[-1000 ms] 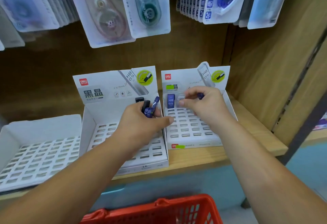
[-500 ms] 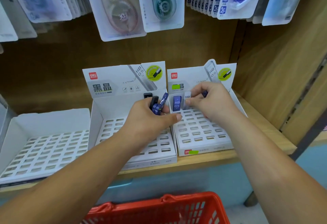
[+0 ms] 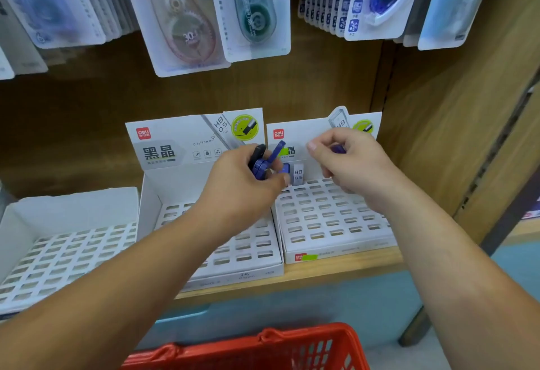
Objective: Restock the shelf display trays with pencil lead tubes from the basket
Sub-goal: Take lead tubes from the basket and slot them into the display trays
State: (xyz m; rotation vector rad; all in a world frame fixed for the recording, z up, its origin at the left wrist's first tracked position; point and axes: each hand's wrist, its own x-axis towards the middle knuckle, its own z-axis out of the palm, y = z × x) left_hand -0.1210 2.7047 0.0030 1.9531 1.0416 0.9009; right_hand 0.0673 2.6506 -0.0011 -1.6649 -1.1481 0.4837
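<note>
Grips in the left hand (image 3: 242,182) a bundle of lead tubes (image 3: 263,162), dark blue and black, with fingers curled tight round them and the tube tops fanned toward 12 and 1 o'clock above the knuckles. Hovers with that hand over the back of the shelf display, about where the middle tray (image 3: 181,188) meets the right tray (image 3: 336,250). Holds in the right hand (image 3: 353,165), at 3 o'clock of the left and apart from it, one purple tube (image 3: 338,149), clamped under curled fingers with only a short piece showing, and with the forefinger stretched toward 9 o'clock. Keeps this hand above the back rows of the right tray. Shows two tubes upright in the slots at that tray's 11 o'clock corner: a blue tube (image 3: 285,168), partly hidden by the left thumb, and just beside it at 3 o'clock a clear tube (image 3: 298,175) marked HB 0.5. Cannot tell whether the thumb touches the blue one. Has a third white slotted tray, the left tray (image 3: 73,212), at 9 o'clock of the middle one, all three side by side on the wooden shelf (image 3: 344,267). Shows a red basket (image 3: 263,349) at 6 o'clock of the view, below the shelf edge, and hanging correction tape packs (image 3: 187,19) at 12 o'clock.
</note>
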